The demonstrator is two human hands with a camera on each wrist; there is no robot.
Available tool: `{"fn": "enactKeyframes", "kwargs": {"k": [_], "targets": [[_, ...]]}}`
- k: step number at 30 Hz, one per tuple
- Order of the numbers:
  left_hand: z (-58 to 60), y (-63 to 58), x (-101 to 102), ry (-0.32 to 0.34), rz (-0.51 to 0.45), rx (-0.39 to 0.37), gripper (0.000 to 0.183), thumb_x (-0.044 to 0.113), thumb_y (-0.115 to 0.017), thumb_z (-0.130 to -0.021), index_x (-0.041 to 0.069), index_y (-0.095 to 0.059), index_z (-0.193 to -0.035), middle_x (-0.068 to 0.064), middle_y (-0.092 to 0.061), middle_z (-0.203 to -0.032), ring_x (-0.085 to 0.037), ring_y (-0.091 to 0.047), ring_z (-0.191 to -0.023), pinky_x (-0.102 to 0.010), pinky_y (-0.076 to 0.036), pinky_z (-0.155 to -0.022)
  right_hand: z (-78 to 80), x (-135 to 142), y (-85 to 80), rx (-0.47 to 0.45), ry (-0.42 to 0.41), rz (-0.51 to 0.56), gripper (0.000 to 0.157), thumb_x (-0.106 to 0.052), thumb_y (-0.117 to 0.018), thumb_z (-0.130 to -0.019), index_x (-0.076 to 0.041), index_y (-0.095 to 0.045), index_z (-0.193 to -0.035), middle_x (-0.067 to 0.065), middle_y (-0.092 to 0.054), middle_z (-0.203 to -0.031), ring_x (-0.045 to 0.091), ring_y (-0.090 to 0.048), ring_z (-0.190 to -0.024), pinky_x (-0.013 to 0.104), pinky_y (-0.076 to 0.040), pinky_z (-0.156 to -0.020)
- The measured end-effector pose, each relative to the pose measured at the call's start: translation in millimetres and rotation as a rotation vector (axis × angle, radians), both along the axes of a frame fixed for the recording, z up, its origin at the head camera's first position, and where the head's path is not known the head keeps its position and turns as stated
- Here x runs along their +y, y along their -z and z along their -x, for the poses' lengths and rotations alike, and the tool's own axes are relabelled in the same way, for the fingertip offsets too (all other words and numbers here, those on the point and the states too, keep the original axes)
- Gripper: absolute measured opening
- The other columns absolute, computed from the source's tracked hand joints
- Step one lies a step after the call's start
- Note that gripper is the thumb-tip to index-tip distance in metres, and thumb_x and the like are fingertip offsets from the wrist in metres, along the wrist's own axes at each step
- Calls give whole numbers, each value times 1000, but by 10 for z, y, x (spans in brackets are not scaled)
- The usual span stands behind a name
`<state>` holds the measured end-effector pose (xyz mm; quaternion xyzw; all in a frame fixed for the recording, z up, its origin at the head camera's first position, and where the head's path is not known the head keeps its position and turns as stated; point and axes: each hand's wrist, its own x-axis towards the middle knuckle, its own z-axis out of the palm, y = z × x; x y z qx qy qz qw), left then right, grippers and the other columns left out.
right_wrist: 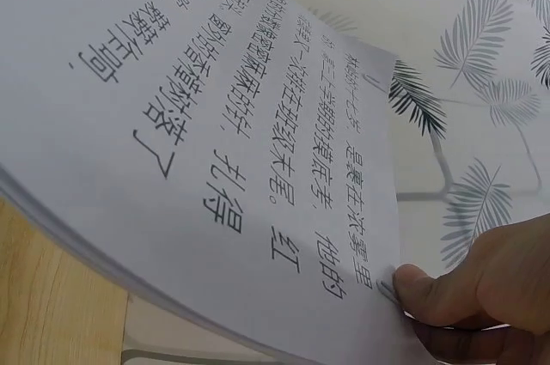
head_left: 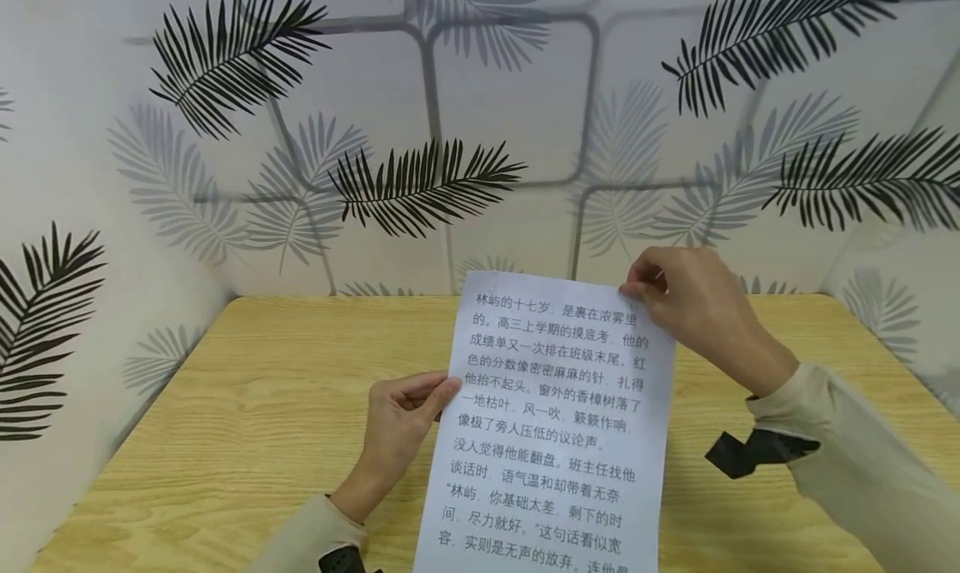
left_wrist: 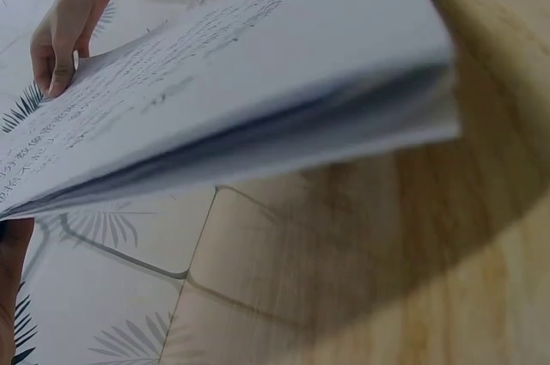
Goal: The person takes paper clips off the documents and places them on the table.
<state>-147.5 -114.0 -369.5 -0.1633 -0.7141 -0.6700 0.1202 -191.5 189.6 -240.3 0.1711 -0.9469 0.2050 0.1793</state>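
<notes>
A stack of printed sheets (head_left: 558, 423), lines of Chinese text facing me, is held upright over the table. The left hand (head_left: 408, 419) pinches its left edge between thumb and fingers. At the top right corner the right hand (head_left: 693, 306) grips the paper, thumb in front. Right by that thumb, in the right wrist view, a small paper clip (right_wrist: 388, 293) shows on the sheets. The left wrist view shows the stack's layered edge (left_wrist: 344, 116) slightly parted, with the right hand (left_wrist: 69, 34) beyond. The bottom of the stack runs out of the head view.
A light wood-grain table (head_left: 300, 365) spreads beneath both arms. Behind it stands a pale wall (head_left: 510, 98) patterned with dark and grey feathery leaves. Dark straps with small devices (head_left: 761, 452) sit at the sleeve cuffs.
</notes>
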Motion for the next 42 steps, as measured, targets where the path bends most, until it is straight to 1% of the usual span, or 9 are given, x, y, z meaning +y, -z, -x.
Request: {"fn": "enactKeyframes", "kwargs": {"k": [4,7,15,19,23,25,28,35,42], "targets": [[6,-9,3,2,-3,-17,18,0,-67,-87,-13,-69,-100,-28,-70,-85,-6,-70,-67,-22,-60,-61,-2,12,15,70,-10,7,6,-4,-72,-84,-3,-67,-80,10,-68,-74,22,-56,-62,28,-41,-50],[8,-16,4,3,-9,-24,18,0,-67,-88,-12,-69,-101,-27,-70,-85,-7,-71,-68,-23,-61,-62,-5,15,20,75,-9,15,6,-4,-72,-84,-4,-68,-80,9,-67,-73,21,-55,-60,28,-41,-50],[13,15,3,-1,-32,-34,19,0,-66,-88,-13,-68,-102,-28,-70,-88,-9,-71,-69,-25,-61,-63,15,48,76,126,-63,104,7,-1,-75,-81,-2,-68,-83,10,-70,-75,20,-64,-65,22,-45,-52],[22,19,5,43,-39,-85,21,1,-67,-89,-14,-68,-103,-29,-69,-90,-11,-72,-70,-29,-62,-64,35,38,61,213,-78,125,7,2,-75,-80,-2,-69,-80,10,-70,-73,21,-66,-63,19,-44,-50],[42,8,-8,124,-26,-169,22,2,-69,-87,-14,-68,-102,-30,-69,-92,-15,-72,-69,-34,-62,-65,63,16,30,274,-95,135,8,4,-74,-80,-2,-69,-79,10,-71,-74,23,-67,-64,21,-47,-53],[50,11,-19,171,-13,-200,23,1,-70,-86,-15,-68,-101,-30,-69,-93,-17,-72,-68,-36,-62,-65,69,10,19,266,-105,130,9,4,-74,-80,-3,-69,-80,10,-71,-74,22,-67,-65,23,-48,-54],[56,15,-29,214,4,-203,23,1,-70,-86,-15,-67,-102,-31,-69,-93,-19,-72,-67,-37,-62,-65,70,12,14,222,-111,116,8,5,-73,-80,-2,-69,-82,10,-71,-77,23,-66,-67,27,-49,-56],[42,27,-15,196,32,-101,21,-1,-68,-86,-16,-67,-101,-30,-69,-91,-13,-72,-65,-35,-62,-61,73,35,2,113,-105,68,6,1,-73,-81,-2,-69,-83,11,-71,-77,24,-66,-71,36,-49,-62],[39,53,-3,204,13,-60,20,-3,-68,-86,-17,-67,-100,-31,-69,-91,-13,-72,-66,-36,-62,-60,82,39,-39,63,-88,13,6,-1,-71,-83,-4,-66,-81,9,-69,-75,21,-63,-68,33,-46,-58]]}}
